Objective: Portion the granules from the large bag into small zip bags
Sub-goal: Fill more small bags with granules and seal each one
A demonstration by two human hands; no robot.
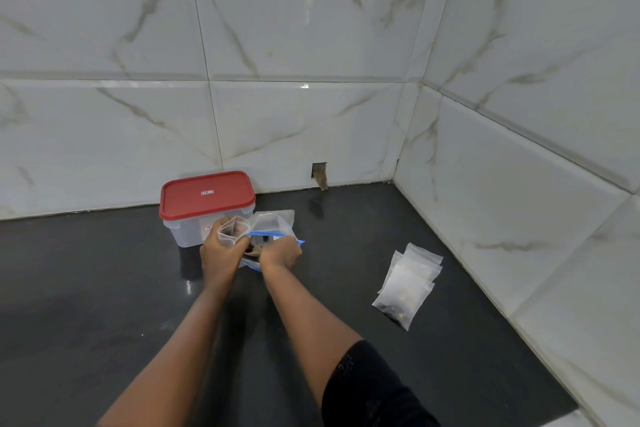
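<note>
Fingers of your left hand (218, 255) grip a clear, gaping small zip bag (232, 231); your right hand (280, 256) meets the blue-zipped large bag (273, 222), fingers hidden.

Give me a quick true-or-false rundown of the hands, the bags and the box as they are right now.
1. The left hand holds a small bag with its mouth open. True.
2. The box has its red lid off. False: the lid sits on the box.
3. A pile of small bags lies on the counter, to the right of both hands. True.
4. The right hand rests flat on the counter beside the pile. False: it is at the mouth of the large bag, fingers curled. What it grips is unclear.
</note>
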